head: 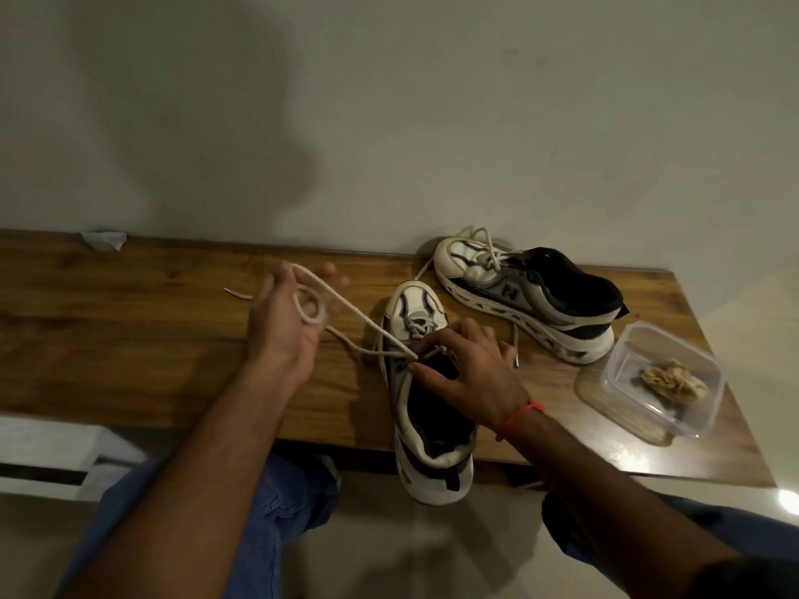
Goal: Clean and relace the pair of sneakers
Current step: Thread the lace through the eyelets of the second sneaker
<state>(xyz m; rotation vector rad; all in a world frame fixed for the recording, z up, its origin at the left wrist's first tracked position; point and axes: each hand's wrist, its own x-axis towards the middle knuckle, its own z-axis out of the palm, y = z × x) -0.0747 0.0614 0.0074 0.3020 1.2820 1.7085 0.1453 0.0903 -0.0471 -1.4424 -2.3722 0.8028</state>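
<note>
Hands [281,322] [467,365] gripping lace [346,309] – near sneaker [426,408], clear tub [661,378] – crumpled cloth [674,380] inside

On a wooden table [151,339] against a pale wall, the near sneaker [426,395] points away, its heel overhanging the front edge. The right hand [467,373], with an orange band [521,417] at the wrist, rests on its tongue, fingers pinching the lace [346,315] at the eyelets. The left hand [285,322], raised to the left, has the lace looped around its fingers. The far sneaker [532,296] lies beyond, partly laced. A clear tub [661,378] holding a crumpled cloth [672,380] sits at right.
</note>
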